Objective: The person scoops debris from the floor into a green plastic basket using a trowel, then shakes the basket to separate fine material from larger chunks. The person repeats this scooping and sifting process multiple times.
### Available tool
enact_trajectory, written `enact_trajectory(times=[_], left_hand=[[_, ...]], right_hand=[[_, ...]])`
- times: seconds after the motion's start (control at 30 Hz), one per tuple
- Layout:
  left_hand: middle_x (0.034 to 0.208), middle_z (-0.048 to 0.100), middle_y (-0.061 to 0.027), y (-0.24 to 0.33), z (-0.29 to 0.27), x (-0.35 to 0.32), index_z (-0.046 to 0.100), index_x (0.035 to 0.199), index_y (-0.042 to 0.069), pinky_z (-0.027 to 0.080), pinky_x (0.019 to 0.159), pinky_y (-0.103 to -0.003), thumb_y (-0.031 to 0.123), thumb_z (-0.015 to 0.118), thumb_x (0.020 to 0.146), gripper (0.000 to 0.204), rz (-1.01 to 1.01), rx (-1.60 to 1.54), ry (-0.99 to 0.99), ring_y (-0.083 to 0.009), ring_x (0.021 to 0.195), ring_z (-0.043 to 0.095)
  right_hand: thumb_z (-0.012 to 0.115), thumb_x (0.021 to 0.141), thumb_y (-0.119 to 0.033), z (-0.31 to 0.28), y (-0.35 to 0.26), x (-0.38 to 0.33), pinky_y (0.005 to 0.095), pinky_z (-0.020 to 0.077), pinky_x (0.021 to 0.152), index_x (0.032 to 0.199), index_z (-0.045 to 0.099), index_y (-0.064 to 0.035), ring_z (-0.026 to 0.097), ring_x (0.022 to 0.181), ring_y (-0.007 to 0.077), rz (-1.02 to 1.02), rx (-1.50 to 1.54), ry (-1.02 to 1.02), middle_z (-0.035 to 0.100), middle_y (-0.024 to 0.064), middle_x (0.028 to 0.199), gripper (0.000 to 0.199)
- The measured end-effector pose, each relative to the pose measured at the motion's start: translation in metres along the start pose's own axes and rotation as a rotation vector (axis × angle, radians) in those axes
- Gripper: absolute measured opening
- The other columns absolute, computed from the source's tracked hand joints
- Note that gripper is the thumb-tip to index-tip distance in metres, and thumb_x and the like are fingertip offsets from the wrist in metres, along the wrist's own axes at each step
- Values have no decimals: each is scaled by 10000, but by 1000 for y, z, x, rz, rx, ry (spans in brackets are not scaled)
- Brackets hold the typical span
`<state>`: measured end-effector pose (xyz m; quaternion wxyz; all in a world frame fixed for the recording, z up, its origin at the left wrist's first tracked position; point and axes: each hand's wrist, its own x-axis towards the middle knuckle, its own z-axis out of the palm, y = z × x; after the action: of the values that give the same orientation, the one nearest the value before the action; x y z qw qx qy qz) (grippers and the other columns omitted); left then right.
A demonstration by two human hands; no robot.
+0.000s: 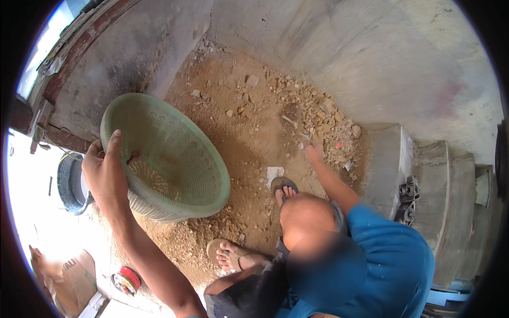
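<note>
Item: my left hand (106, 172), fingers clamped on the green basket (169, 153) rim, tilted over rubble (313, 114). Right hand unseen. Risk, I judge: soil spilling, rim slipping.

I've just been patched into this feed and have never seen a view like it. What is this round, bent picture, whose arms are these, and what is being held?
It is one picture from a wide fisheye camera on a person's head, looking down, so straight edges curve. The person's left hand grips the rim of a green perforated basket, tilted, with some sandy grit inside. The right hand reaches into a pile of sandy soil and rubble in a concrete corner; what it holds is too blurred to tell. Feet in sandals stand on the soil. Concrete steps lie to the right.
</note>
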<state>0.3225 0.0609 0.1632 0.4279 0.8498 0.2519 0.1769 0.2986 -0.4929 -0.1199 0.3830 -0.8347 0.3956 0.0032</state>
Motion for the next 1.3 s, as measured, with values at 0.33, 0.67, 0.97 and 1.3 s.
enact_trajectory(times=[0.33,0.67,0.97,1.3], left_hand=[[874,761,-237,13,8,19,780,1067,-81,558,869,-434,511,706,915,616,35,207,-78,-339,871,747],[937,657,-67,17,53,28,736,1122,-18,481,807,-361,410,723,940,465,-169,-64,-7,-196,855,599],[878,623,-27,83,15,-18,688,1041,-9,482,741,-254,179,634,951,214,-334,-243,94,-106,786,579],[823,464,7,84,117,-49,625,850,27,335,771,-315,210,643,1001,239,-587,-44,146,-124,799,394]], right_hand=[[630,1024,-405,51,-72,-11,492,515,983,1255,714,82,703,1124,452,-239,97,-73,763,289,1159,545],[600,995,-220,127,-151,110,439,528,596,1101,710,52,689,703,247,187,353,-199,720,152,855,312],[726,1026,-372,37,-62,77,467,571,839,1302,571,39,683,909,304,-226,295,-125,706,152,981,519],[691,941,-199,125,-230,179,559,543,958,1277,608,89,691,1139,506,-509,-516,-459,712,361,1134,450]])
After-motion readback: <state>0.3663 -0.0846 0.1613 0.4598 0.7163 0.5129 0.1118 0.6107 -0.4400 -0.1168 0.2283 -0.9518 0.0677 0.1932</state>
